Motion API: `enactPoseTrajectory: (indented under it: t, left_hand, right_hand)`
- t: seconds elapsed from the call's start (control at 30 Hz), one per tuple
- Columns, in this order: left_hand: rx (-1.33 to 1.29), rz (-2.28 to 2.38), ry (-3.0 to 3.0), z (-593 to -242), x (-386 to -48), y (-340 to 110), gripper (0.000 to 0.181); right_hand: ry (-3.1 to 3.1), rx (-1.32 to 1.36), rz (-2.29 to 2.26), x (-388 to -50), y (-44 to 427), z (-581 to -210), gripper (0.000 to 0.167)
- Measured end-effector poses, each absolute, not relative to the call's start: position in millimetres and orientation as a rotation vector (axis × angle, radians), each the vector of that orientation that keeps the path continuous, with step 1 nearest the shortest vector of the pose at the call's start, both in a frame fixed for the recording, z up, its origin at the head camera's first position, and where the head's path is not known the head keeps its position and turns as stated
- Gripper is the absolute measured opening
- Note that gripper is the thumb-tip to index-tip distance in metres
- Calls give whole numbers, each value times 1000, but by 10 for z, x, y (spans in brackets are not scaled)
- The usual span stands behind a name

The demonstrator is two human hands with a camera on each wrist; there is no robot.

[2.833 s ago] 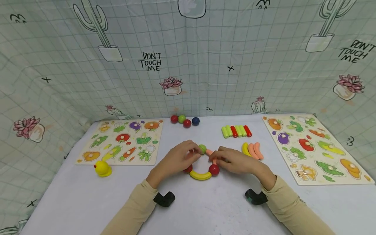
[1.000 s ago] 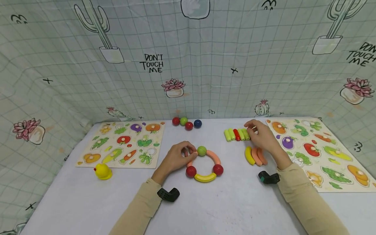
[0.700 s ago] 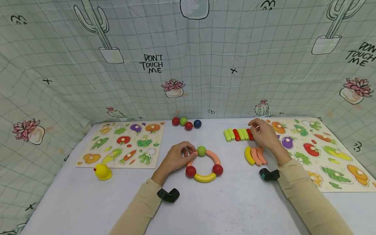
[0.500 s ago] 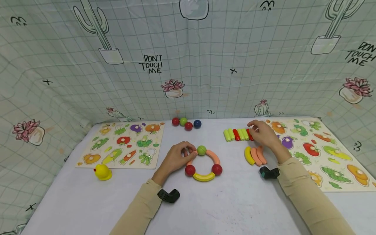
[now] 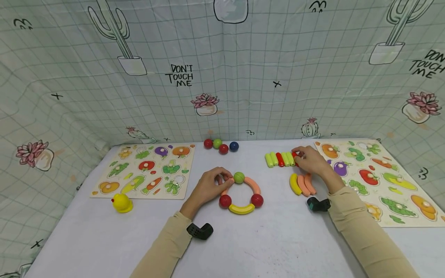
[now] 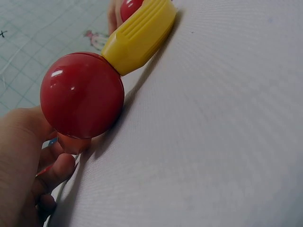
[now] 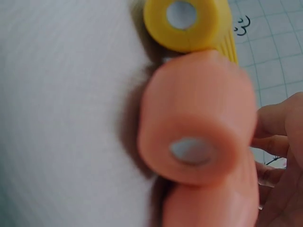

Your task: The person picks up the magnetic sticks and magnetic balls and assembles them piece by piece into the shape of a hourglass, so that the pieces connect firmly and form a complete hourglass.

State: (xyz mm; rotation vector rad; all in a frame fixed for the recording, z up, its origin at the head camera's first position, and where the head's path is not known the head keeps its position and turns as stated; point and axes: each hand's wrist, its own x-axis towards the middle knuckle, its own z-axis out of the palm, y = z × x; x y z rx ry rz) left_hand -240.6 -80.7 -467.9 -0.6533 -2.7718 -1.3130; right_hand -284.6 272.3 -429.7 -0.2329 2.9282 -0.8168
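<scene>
A ring of magnetic building pieces lies mid-table: a green ball (image 5: 238,177), two red balls (image 5: 257,200) (image 6: 81,94), a yellow curved stick (image 5: 241,209) and two orange curved sticks. My left hand (image 5: 211,186) pinches the orange curved stick (image 5: 225,192) on the ring's left side; fingers partly hide it. Over at the back right, my right hand (image 5: 309,159) pinches the red straight stick (image 5: 294,154) at the right end of a row of light green and red sticks (image 5: 279,159). In the right wrist view, its fingers (image 7: 272,120) are partly hidden behind orange curved sticks (image 7: 196,118).
Loose yellow (image 5: 295,184) and orange curved sticks lie nearer than the row. Several balls (image 5: 223,149) sit at the back. Vegetable puzzle boards (image 5: 189,170) (image 5: 368,208) flank the work, with a yellow rubber duck (image 5: 122,203) at left. A patterned cloth hangs behind.
My right hand has left the ring for the stick row, shifted along its right end, and now pinches the end red stick. My left hand has stayed at the ring's left side.
</scene>
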Motion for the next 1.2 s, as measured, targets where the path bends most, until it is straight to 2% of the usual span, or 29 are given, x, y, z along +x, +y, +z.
enactPoseTrajectory:
  t: [0.63,1.2]
  left_hand:
    - [-634,-1327,-2779,-4667,-2399,-801,15]
    - [-656,-1323,-2772,-4645,-2387,-798,15]
  right_hand:
    - [2886,-65,-1035,-2787,2735,-4319,40]
    - [2944,-190,-1130,-2629,2557,-4235,36]
